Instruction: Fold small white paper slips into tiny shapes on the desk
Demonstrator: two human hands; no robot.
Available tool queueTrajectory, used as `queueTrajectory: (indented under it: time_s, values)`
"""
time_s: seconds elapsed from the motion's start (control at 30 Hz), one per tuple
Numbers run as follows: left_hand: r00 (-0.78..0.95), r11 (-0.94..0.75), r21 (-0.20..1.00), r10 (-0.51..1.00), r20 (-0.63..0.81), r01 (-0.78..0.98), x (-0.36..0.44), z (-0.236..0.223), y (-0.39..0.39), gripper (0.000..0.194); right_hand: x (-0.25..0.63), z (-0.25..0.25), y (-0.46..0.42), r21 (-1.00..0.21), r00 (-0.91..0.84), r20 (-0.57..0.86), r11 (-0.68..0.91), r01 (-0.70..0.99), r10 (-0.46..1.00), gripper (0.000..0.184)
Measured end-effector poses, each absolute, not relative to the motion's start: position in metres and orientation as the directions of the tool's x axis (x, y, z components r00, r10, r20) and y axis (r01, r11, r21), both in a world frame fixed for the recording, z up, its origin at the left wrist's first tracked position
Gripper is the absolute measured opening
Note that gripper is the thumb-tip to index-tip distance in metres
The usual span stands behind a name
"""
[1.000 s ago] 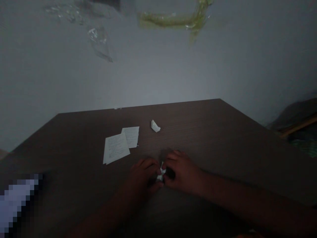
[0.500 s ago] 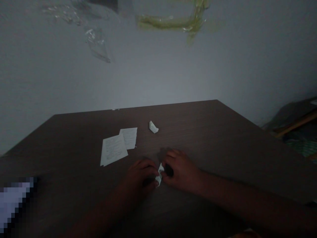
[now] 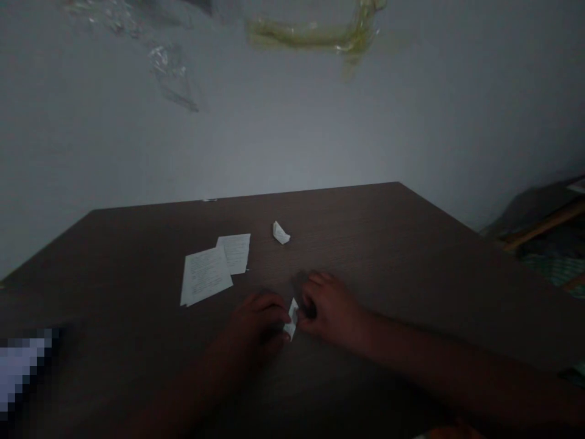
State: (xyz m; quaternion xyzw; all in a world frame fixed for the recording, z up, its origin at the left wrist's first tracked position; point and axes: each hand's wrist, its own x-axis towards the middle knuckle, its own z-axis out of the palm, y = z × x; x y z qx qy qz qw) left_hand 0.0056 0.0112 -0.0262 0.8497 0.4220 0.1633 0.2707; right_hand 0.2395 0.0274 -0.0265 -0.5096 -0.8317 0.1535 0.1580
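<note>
Both of my hands rest on a dark brown wooden table (image 3: 411, 256) and pinch one small white folded piece of paper (image 3: 291, 318) between them. My left hand (image 3: 258, 320) has its fingers curled onto the paper's left side. My right hand (image 3: 331, 308) grips the right side with thumb and fingers closed. The paper stands partly upright between the fingertips, its lower part hidden. A finished small folded paper shape (image 3: 280, 233) sits farther back on the table, apart from both hands.
Two flat printed paper slips (image 3: 205, 275) (image 3: 235, 252) lie overlapping to the left of my hands. A blurred pale patch (image 3: 21, 372) is at the lower left. A grey wall with taped plastic (image 3: 311, 33) rises behind; clutter (image 3: 543, 231) lies at the right.
The small paper between my fingers has turned and now stands more upright. My hands stay together in nearly the same spot; the view has shifted slightly.
</note>
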Motion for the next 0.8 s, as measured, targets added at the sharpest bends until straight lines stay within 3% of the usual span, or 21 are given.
queueTrajectory:
  time_s: [0.13, 0.37, 0.53, 0.8]
  values:
    - [0.604, -0.549, 0.551, 0.791, 0.099, 0.628, 0.005, -0.030, 0.009, 0.027, 0.244, -0.028, 0.042, -0.427, -0.350, 0.115, 0.364, 0.828, 0.930, 0.026]
    - [0.670, -0.633, 0.403, 0.739, 0.063, 0.661, 0.005, -0.037, 0.007, 0.041, 0.255, -0.040, 0.037, -0.527, -0.565, 0.193, 0.571, 0.630, 0.802, 0.025]
    - [0.712, -0.713, 0.278, 0.691, 0.126, 0.644, 0.004, -0.040, 0.003, 0.048, 0.253, -0.042, 0.037, -0.494, -0.527, 0.179, 0.539, 0.682, 0.831, 0.027]
    - [0.723, -0.742, 0.246, 0.668, 0.179, 0.624, 0.005, -0.043, 0.005, 0.042, 0.256, -0.039, 0.043, -0.443, -0.509, 0.166, 0.525, 0.727, 0.845, 0.026]
